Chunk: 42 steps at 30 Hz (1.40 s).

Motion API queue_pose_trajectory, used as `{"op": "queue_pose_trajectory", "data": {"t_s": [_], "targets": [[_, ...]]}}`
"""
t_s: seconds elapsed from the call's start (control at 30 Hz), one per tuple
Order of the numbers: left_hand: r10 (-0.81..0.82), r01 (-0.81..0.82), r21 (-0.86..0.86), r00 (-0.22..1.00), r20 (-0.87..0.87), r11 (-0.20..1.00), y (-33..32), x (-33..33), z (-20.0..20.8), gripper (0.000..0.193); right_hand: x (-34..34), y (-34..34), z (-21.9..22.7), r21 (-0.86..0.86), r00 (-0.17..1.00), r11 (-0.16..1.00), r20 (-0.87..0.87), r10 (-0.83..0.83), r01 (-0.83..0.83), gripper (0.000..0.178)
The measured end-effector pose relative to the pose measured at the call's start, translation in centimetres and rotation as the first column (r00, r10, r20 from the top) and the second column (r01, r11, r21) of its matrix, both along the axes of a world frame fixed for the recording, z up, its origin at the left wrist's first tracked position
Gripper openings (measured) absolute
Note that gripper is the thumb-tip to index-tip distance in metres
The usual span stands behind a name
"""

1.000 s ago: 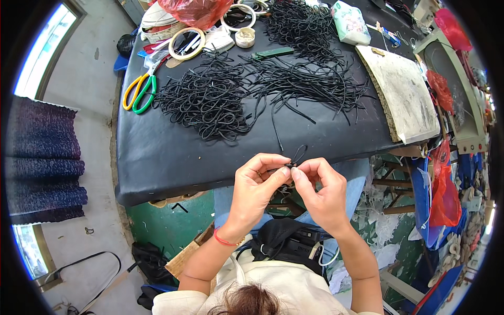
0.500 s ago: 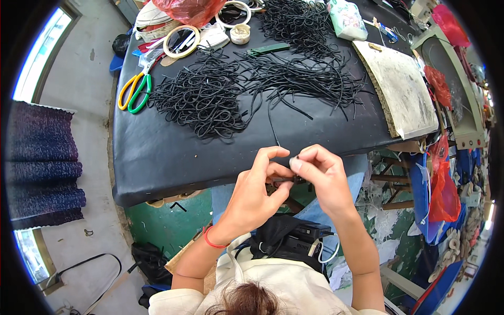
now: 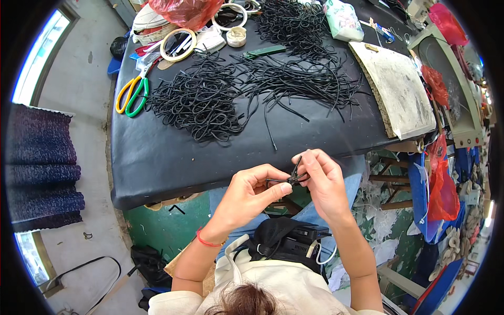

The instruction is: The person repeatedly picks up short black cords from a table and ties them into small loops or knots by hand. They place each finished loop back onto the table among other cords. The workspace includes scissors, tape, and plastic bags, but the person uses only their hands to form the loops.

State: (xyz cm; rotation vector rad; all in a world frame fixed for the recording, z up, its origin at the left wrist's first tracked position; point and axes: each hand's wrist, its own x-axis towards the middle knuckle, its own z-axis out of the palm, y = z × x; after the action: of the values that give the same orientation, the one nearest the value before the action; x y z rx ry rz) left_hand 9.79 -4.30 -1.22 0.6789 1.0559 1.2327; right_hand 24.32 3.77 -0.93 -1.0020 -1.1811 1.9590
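A thin black cord (image 3: 295, 177) with small loops is held between my two hands, just off the near edge of the black table. My left hand (image 3: 258, 188) pinches it between thumb and fingers, and a short piece pokes out beside the index finger. My right hand (image 3: 324, 181) grips an upright end of the same cord. Whether the crossing is a finished knot cannot be made out. On the table ahead lie a pile of looped black cords (image 3: 197, 100) at the left and a spread of straighter black cords (image 3: 310, 81) to its right.
Scissors (image 3: 132, 96) with yellow and green handles lie at the table's left. Behind them are a tape roll (image 3: 178, 44), a small round tub (image 3: 236, 37) and a red plastic bag (image 3: 186, 11). A stained pale board (image 3: 396, 89) covers the right side.
My left fingers have closed in from a more spread pose, and my hands sit slightly lower. The cord's loops and upright end now show between them.
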Motion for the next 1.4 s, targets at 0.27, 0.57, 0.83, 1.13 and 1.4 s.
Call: {"op": "queue_pose_trajectory", "data": {"t_s": [0.27, 0.57, 0.83, 1.13, 1.4], "targets": [[-0.048, 0.052, 0.006, 0.967, -0.251, 0.999, -0.3, 0.2, -0.1, 0.017, 0.5, -0.5, -0.4, 0.252, 0.982, 0.962, 0.176, 0.060, -0.104, 0.021], [0.037, -0.033, 0.035, 0.991, -0.126, 0.999, -0.6, 0.7, -0.5, 0.016, 0.1, -0.1, 0.6, 0.235, 0.973, 0.961, 0.212, 0.093, -0.143, 0.023], [0.031, -0.026, -0.056, 0.995, 0.095, 0.998, -0.7, 0.7, -0.4, 0.015, 0.3, -0.8, -0.3, 0.340, 0.977, 0.928, 0.197, 0.084, -0.149, 0.025], [0.120, -0.118, 0.027, 0.991, -0.054, 0.993, -2.3, 1.6, -0.8, 0.018, 0.0, -0.6, 0.3, 0.349, 0.973, 0.928, 0.223, 0.053, -0.131, 0.023], [0.342, -0.368, 0.158, 0.925, 0.166, 0.917, 0.0, 3.1, -0.6, 0.033, -1.4, -0.8, 0.4, 0.171, 0.994, 0.981, 0.026, -0.102, 0.096, 0.023]]}}
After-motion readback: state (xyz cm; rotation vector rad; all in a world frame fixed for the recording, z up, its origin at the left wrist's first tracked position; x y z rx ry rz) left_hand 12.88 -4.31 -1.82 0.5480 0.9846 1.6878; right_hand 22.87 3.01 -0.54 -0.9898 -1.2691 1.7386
